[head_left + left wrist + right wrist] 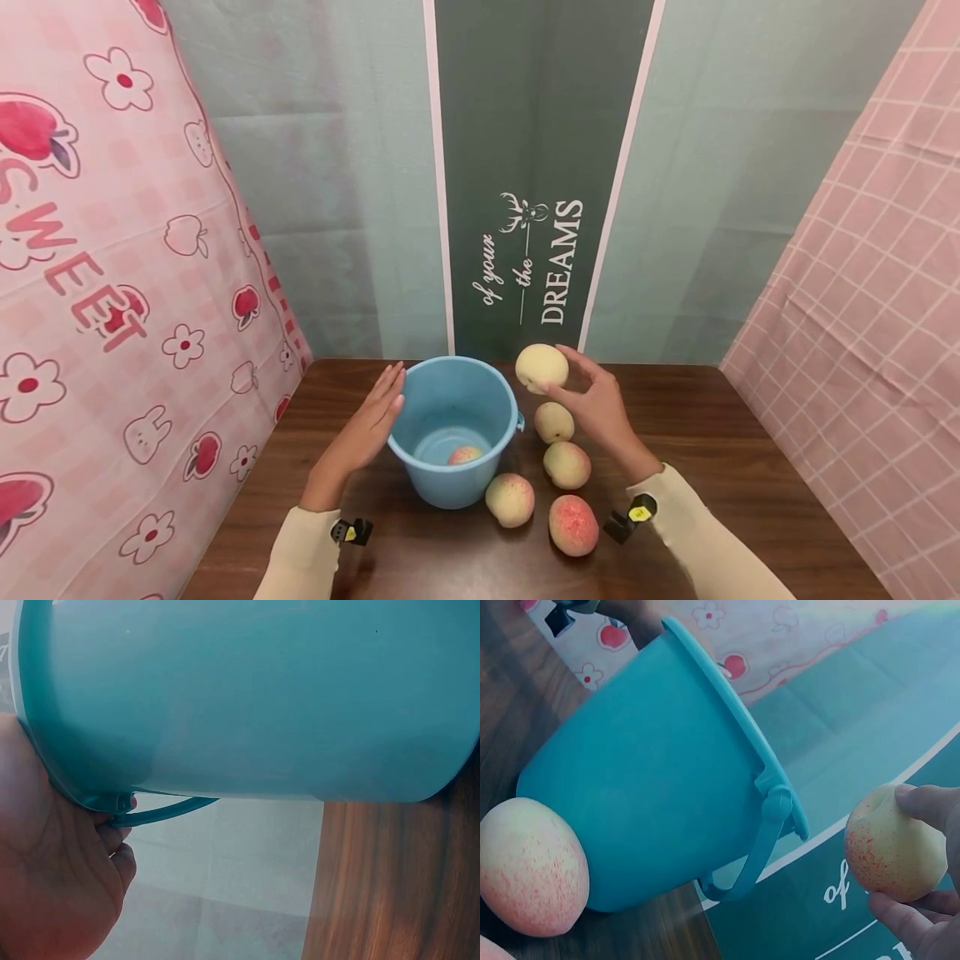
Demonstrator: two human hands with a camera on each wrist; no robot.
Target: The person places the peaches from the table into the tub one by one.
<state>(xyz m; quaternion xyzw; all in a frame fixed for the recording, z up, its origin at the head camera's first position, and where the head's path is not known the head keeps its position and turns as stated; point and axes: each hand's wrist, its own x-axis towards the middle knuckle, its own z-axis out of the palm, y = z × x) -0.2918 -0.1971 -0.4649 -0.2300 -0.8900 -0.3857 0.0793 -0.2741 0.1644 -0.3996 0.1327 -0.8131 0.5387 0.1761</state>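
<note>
Right hand (pixel 600 408): pinches the held peach (pixel 542 368) between thumb and fingertips, fingers spread only as wide as the fruit.
Held peach: hangs above the desk (pixel 697 442), right of centre in the head view, just beside the upper right of the blue bucket (pixel 450 490); shows pale yellow there, red-speckled at the lower right of the right wrist view.
Left hand (pixel 367 429): rests against the bucket's rim at the left, fingers extended nearly straight; holds nothing in a curled grasp.
Blue bucket: stands upright at lower centre of the head view; fills most of the left wrist view.
Bucket handle (pixel 761 847): hangs as an arc below the rim, lower middle of the right wrist view.
Inner peach (pixel 465 455): lies on the bucket's floor, partly hidden by the near rim.
Loose peaches: lie right of the bucket, lower centre-right of the head view: one small pale (pixel 555 422), one blushed just below (pixel 567 465), one speckled near the bucket's base (pixel 510 500), one reddest lowest (pixel 573 525).
Backdrop (pixel 517 108): hangs across the top, reading "of your the DREAMS".
</note>
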